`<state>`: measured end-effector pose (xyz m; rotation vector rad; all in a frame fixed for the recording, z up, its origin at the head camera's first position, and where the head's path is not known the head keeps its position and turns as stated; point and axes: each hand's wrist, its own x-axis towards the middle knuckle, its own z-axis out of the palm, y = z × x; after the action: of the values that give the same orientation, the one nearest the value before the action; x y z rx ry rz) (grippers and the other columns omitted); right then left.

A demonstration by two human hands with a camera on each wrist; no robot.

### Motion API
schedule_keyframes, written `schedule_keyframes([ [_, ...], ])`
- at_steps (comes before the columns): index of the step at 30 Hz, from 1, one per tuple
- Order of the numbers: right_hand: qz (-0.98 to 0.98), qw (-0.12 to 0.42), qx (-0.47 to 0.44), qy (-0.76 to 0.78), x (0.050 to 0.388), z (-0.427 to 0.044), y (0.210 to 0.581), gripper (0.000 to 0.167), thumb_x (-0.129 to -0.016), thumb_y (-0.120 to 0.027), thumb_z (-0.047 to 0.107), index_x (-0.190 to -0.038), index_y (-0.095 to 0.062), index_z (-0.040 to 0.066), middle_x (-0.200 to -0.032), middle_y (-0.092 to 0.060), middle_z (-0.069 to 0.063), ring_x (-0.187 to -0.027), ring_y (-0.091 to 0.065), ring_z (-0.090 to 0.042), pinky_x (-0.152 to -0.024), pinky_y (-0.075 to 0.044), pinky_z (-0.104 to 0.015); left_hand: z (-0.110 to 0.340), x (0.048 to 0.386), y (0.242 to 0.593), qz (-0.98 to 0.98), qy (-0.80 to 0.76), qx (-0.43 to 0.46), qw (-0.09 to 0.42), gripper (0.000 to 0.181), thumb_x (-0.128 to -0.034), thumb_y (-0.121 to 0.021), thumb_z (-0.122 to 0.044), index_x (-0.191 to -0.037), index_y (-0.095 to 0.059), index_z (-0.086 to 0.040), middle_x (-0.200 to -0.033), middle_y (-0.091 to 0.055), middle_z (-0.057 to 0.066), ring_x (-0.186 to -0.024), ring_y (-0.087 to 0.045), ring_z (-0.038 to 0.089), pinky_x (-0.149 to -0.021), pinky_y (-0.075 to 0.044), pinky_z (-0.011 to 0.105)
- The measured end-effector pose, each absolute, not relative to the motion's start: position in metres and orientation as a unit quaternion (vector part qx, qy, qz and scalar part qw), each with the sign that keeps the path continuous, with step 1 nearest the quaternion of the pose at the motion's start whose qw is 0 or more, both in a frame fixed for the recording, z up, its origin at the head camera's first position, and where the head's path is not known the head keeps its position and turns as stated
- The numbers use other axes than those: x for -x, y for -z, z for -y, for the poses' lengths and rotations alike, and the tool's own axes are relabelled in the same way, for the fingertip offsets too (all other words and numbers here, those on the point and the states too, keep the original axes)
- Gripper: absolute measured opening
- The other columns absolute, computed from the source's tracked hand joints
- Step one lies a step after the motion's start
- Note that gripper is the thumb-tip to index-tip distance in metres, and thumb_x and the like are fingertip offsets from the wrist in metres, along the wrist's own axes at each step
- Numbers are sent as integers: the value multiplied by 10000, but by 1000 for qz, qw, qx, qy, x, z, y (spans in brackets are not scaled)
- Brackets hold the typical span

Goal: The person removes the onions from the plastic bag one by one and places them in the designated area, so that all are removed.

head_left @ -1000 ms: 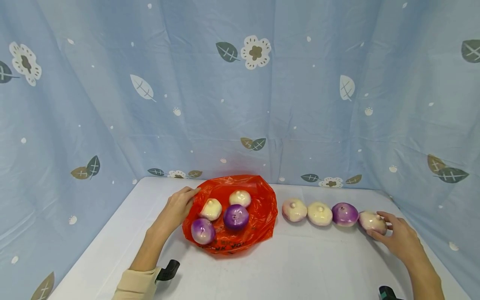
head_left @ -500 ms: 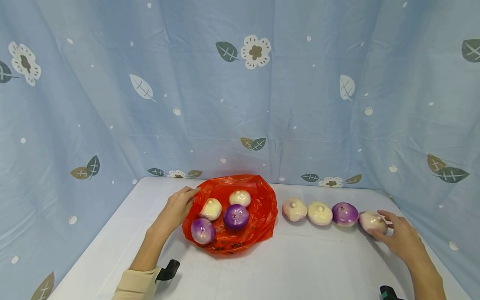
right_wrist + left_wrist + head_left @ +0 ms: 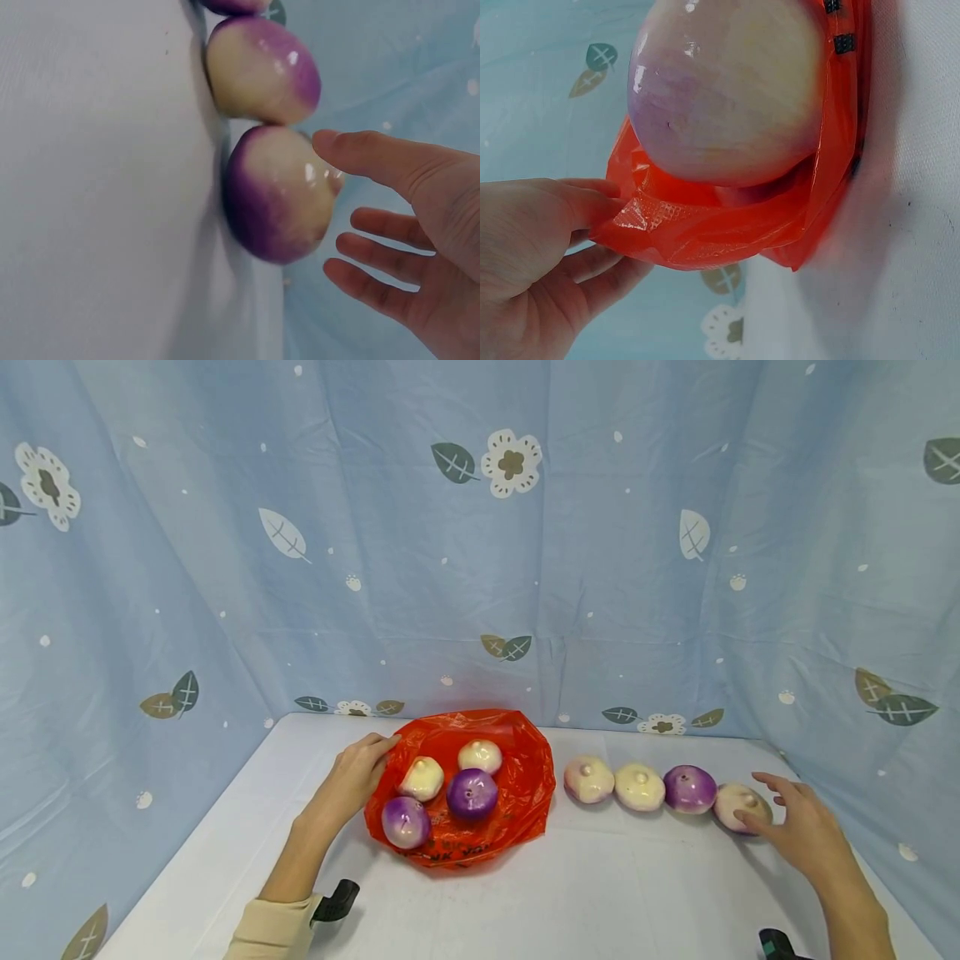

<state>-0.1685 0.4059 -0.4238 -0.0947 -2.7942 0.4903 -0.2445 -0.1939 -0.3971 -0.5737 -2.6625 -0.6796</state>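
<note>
A red plastic bag lies with its mouth wide, several purple-and-white turnips in it, among them a dark purple turnip. My left hand pinches the bag's left rim between thumb and fingers; in the left wrist view a pale turnip sits just beyond the pinched edge. To the right of the bag runs a row of turnips, and at its right end is a white-and-purple turnip. My right hand is beside that one, fingers spread, thumb over its near side. In the right wrist view, the fingers stand apart from it.
The white table carries everything. From left, the row also has a pinkish turnip, a cream turnip and a purple turnip, close together. A blue patterned curtain hangs around the back and sides.
My right fingers have spread and lifted off the end turnip, which has tipped slightly so its top faces up more. The left hand and bag have stayed put.
</note>
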Motion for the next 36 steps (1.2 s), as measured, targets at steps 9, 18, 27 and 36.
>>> schedule_keyframes([
  [9, 974, 154, 17, -168, 167, -383, 406, 725, -803, -789, 388, -1355, -483, 29, -1243, -463, -379, -1075, -470, -592, -811, -406, -730, 193, 243, 396, 937, 239, 199, 162, 372, -893, -653, 16, -1264, -637, 10, -1077, -680, 161, -988, -686, 314, -868, -589, 461],
  [18, 968, 179, -24, -173, 167, -352, 396, 685, -791, -806, 362, -1345, -519, 79, -1228, -515, -322, -1050, -529, -589, -763, -434, -740, 195, 245, 398, 936, 236, 201, 166, 372, -891, -645, 34, -1262, -638, 11, -1066, -682, 154, -978, -686, 309, -862, -592, 456],
  [27, 958, 207, -79, -184, 173, -322, 398, 624, -740, -850, 230, -1289, -577, 110, -1206, -582, -220, -1077, -573, -506, -787, -472, -712, 196, 246, 399, 937, 235, 201, 165, 382, -888, -648, 41, -1269, -632, 13, -1072, -681, 151, -985, -686, 310, -858, -593, 450],
  [36, 953, 205, -120, -187, 178, -302, 405, 583, -738, -837, 154, -1263, -594, 86, -1186, -602, -230, -1058, -614, -501, -801, -523, -669, 195, 246, 399, 937, 236, 200, 164, 383, -888, -652, 35, -1270, -632, 12, -1080, -681, 155, -994, -687, 317, -860, -591, 451],
])
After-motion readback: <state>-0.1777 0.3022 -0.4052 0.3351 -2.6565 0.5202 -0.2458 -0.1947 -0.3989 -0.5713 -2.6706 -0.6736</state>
